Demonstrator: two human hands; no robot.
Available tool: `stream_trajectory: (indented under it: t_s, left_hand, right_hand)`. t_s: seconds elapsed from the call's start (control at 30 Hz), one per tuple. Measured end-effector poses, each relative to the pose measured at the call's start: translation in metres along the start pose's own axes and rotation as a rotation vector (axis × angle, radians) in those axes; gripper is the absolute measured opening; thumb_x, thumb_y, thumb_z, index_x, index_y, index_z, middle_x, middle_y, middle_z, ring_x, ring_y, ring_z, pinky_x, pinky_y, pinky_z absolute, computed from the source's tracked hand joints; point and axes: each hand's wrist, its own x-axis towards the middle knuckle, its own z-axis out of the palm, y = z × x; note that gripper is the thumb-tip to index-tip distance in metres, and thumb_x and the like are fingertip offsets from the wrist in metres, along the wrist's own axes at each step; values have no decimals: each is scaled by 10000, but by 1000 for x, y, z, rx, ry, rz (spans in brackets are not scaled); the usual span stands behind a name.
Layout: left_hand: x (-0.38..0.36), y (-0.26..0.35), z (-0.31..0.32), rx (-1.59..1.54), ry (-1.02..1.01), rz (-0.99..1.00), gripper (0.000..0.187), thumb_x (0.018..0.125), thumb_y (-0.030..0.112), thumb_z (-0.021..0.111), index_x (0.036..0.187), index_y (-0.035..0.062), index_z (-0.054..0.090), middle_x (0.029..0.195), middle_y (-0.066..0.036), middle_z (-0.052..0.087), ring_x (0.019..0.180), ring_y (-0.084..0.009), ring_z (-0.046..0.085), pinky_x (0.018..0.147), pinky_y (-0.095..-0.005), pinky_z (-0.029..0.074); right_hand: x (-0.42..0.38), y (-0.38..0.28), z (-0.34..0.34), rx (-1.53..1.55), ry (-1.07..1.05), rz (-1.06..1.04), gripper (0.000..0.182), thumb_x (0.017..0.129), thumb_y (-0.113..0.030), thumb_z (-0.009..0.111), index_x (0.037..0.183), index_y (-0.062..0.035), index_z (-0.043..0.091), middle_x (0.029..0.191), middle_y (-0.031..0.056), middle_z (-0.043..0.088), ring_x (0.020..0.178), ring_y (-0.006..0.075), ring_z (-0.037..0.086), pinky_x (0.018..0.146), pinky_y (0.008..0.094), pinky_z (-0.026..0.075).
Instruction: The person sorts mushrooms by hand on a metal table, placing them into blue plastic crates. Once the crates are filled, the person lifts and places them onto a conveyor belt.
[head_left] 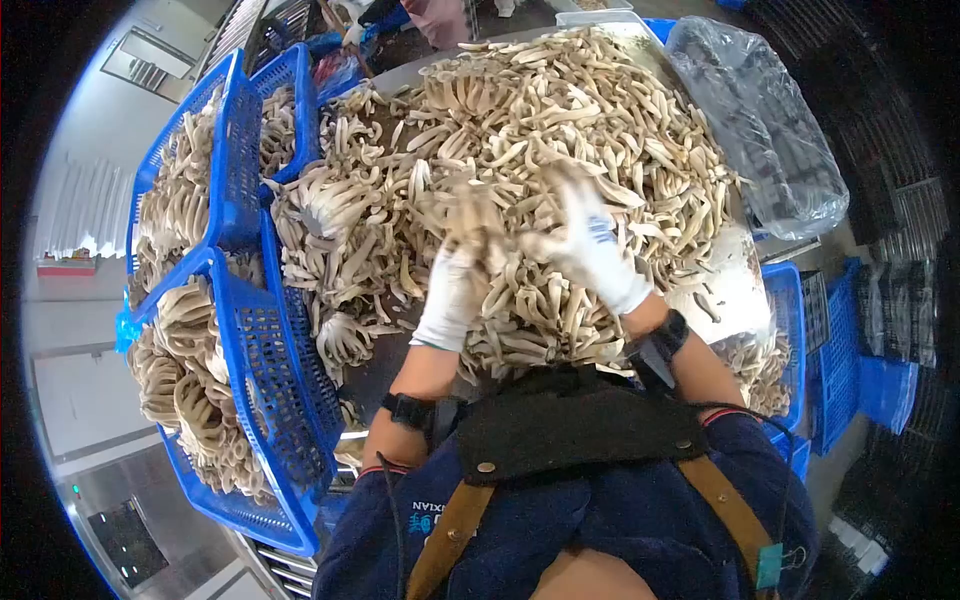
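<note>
A large pile of pale brown mushrooms [640,150] covers the metal table [735,290]. My left hand [455,285], in a white glove, is over the near middle of the pile, closed around a mushroom cluster [475,215] that is blurred by motion. To its right my right hand [595,245], also gloved, is over the pile with its fingers spread and blurred; nothing shows clearly in it. Larger uncut clusters [335,205] lie at the pile's left side.
Blue baskets [235,150] full of mushroom clusters stand stacked at the left. A plastic-wrapped bundle [765,130] lies at the upper right. Another blue basket [790,350] with mushrooms is at the right. A clear container [600,17] sits at the far edge.
</note>
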Motion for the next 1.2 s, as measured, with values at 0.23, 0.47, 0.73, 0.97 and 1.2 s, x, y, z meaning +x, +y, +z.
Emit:
stream_trajectory:
  t_s: [0.23, 0.47, 0.73, 0.97, 1.2]
  left_hand:
    - [-14, 24, 64, 3, 266, 15, 315, 889, 129, 649, 1162, 37, 522, 990, -67, 621, 852, -169, 623, 722, -299, 549]
    - [-6, 27, 56, 213, 308, 158, 274, 912, 133, 627, 1150, 32, 538, 971, -52, 615, 765, -135, 600, 698, -263, 524]
    - [12, 37, 38, 472, 145, 42, 224, 980, 234, 543, 1099, 47, 577, 858, -20, 607, 778, -109, 586, 716, -276, 509]
    - [11, 44, 60, 811, 68, -84, 521, 925, 211, 562, 1338, -73, 421, 1193, -192, 601, 1121, -235, 587, 916, -307, 483]
    - [-54, 56, -8, 986, 328, 49, 487, 906, 180, 599, 1314, -54, 473, 1248, -172, 589, 1119, -193, 569, 965, -304, 431]
  right_hand:
    - [-3, -12, 27, 722, 71, 101, 300, 878, -155, 623, 1106, 2, 507, 1066, 68, 552, 889, 125, 553, 718, 255, 489]
    - [9, -28, 12, 985, -152, 394, 323, 886, -157, 645, 1135, -4, 506, 1051, 90, 562, 947, 119, 548, 828, 250, 455]
    - [31, -24, -6, 768, -146, 305, 455, 845, -188, 687, 1194, 18, 480, 1056, 118, 603, 826, 149, 587, 674, 295, 532]
    - [46, 14, -8, 1084, 101, 379, 480, 896, -58, 597, 1322, 37, 398, 1188, 139, 579, 1026, 205, 595, 924, 323, 478]
    - [24, 16, -6, -903, -165, 198, 630, 814, -446, 628, 1300, -68, 494, 1276, 197, 506, 1150, 348, 508, 974, 505, 368]
